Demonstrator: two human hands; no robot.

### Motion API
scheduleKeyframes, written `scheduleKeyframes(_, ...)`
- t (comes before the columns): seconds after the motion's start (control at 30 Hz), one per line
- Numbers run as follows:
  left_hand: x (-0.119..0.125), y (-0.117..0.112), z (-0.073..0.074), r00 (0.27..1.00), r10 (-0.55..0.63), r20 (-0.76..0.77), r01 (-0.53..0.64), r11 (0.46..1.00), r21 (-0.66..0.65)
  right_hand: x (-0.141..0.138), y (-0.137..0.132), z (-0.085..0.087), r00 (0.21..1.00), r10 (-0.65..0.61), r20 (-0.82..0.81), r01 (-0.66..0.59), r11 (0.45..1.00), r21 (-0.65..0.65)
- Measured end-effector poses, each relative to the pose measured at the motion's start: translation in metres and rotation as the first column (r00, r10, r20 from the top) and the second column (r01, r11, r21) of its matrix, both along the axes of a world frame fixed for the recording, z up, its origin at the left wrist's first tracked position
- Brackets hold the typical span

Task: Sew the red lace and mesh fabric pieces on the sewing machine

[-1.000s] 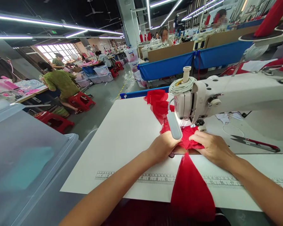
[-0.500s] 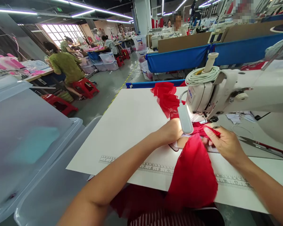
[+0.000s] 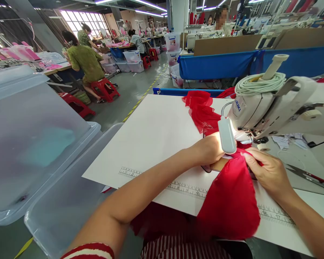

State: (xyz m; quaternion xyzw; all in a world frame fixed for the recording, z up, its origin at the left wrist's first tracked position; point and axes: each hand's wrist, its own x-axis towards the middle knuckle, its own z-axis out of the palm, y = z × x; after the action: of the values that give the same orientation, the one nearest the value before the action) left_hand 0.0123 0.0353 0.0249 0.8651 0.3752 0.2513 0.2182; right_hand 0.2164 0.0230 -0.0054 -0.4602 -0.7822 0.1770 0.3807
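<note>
A piece of red fabric hangs from the needle area of a white sewing machine over the front edge of the white table. My left hand rests on the table beside the machine's lamp, its fingers hidden behind the lamp. My right hand pinches the top edge of the red fabric just below the machine head. More red fabric lies bunched behind the machine.
Clear plastic bins stand at my left. Red-handled scissors lie on the table at the right. A ruler scale is printed along the table's front. Other people sit on red stools across the aisle.
My right hand lifted from lying flat on the fabric and gathered its top edge into a pinch. The fabric rose and bunched up. The camera view shifted left and down.
</note>
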Motion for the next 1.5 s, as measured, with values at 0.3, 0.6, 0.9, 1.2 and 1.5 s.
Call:
scheduleKeyframes(0.3,0.003,0.000,-0.018,0.998,0.066,-0.002,-0.066,0.998,0.023,-0.001,-0.003,0.000,0.995,0.086,0.046,-0.091,0.988,0.125)
scheduleKeyframes(0.6,-0.004,0.006,-0.017,0.998,-0.050,-0.048,0.051,0.999,0.007,-0.003,-0.005,0.001,0.974,0.198,0.109,-0.210,0.971,0.110)
scheduleKeyframes(0.9,0.001,-0.024,-0.031,0.931,0.149,-0.333,0.019,0.891,0.453,0.013,-0.003,-0.011,0.911,0.159,0.381,-0.300,0.889,0.347)
scheduleKeyframes(1.2,-0.001,-0.032,-0.048,0.934,0.155,-0.323,0.080,0.787,0.611,0.013,-0.003,-0.014,0.899,0.075,0.431,-0.264,0.879,0.398)
scheduleKeyframes(1.5,-0.005,-0.051,-0.018,0.930,0.055,-0.363,0.107,0.905,0.411,0.013,-0.001,-0.025,0.912,0.023,0.410,-0.179,0.921,0.346)
